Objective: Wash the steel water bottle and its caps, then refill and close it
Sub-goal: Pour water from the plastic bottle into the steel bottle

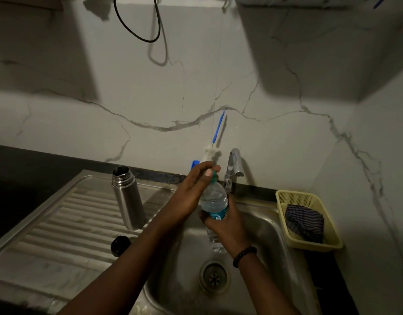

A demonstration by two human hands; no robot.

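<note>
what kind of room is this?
Most likely a home kitchen: a steel sink with a ribbed drainboard, a tap against a marble-look wall, and a yellow basket holding a cloth on the dark counter.

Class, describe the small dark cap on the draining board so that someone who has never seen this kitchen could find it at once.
Start at the ribbed steel draining board left of the sink basin. The open steel water bottle stands upright there; nearer the camera lies the round black cap. It is the only dark, low thing on the board.
</note>
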